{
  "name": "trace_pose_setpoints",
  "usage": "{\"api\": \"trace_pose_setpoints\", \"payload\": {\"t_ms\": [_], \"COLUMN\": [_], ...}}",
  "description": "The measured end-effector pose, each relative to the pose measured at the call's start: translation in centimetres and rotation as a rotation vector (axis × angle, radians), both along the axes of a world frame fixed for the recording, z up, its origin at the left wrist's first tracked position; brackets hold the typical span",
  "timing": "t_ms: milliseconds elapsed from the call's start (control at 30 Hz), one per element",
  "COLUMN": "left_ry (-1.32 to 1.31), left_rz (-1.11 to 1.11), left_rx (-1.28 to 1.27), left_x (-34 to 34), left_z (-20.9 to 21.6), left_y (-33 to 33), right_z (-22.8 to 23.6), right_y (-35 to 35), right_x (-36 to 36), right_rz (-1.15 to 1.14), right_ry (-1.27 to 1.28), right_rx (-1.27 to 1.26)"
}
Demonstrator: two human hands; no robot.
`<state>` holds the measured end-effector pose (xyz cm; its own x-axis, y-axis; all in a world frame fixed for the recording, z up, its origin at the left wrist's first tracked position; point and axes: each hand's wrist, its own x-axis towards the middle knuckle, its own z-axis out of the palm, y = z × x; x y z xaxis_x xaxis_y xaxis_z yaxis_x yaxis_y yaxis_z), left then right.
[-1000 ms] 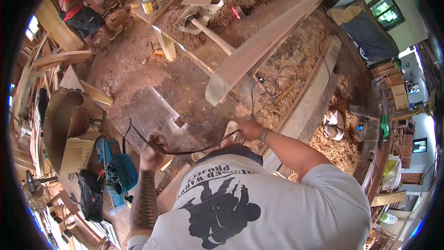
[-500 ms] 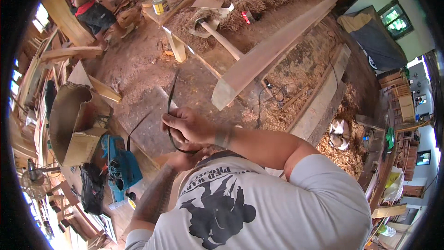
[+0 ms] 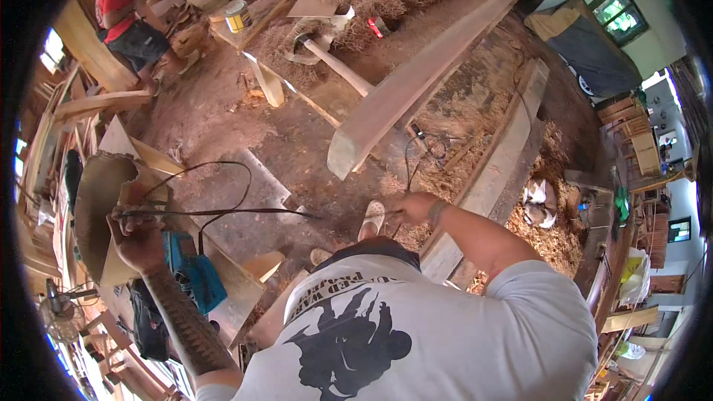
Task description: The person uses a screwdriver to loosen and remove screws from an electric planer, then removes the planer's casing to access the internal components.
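My left hand [image 3: 141, 236] is raised at the left, closed around a black power cord [image 3: 223, 213]. One strand stretches from it toward the middle and fades in blur; another loops above and runs down to a teal power tool [image 3: 200, 275] on a wooden surface. My right hand [image 3: 411, 209] is out to the right, above the floor near my shoe [image 3: 374, 213]. Its fingers look drawn together, but what they hold, if anything, cannot be made out.
A long shaped timber [image 3: 431, 78] slants across, with an axe [image 3: 338, 65] by it. A plank [image 3: 497, 163] lies at right among shavings, near a curled-up animal [image 3: 540, 204]. A torn cardboard box [image 3: 108, 208] stands left. A person in red [image 3: 115, 4] is at the far left.
My hands, close together on the cord before, have moved wide apart: left hand out to the left with the cord, right hand to the right. The cord now spreads in a loop.
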<state>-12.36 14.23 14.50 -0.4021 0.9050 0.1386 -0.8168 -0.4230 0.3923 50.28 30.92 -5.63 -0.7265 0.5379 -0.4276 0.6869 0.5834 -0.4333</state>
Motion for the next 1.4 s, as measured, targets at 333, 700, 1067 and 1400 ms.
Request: {"api": "trace_pose_setpoints", "payload": {"t_ms": [333, 700, 1067, 1400], "left_ry": [0.821, 1.19, 0.887, 0.495], "left_rz": [-0.049, -1.106, -0.215, -0.291], "left_rx": [-0.834, -0.486, -0.129, 0.321], "left_x": [-6.1, 23.5, 18.1, 16.2], "left_z": [-26.0, -22.1, -0.3, 7.3], "left_y": [-0.4, -1.9, -2.7, 1.0], "right_z": [3.6, 18.5, 18.3, 10.7], "right_y": [-2.6, -6.9, -0.3, -1.2], "right_x": [-8.9, -25.1, -21.5, -22.5], "right_rz": [0.168, 0.002, 0.18, 0.248], "right_ry": [0.12, 0.887, 0.623, 0.251], "right_rx": [-0.144, -0.236, -0.444, -0.216]}}
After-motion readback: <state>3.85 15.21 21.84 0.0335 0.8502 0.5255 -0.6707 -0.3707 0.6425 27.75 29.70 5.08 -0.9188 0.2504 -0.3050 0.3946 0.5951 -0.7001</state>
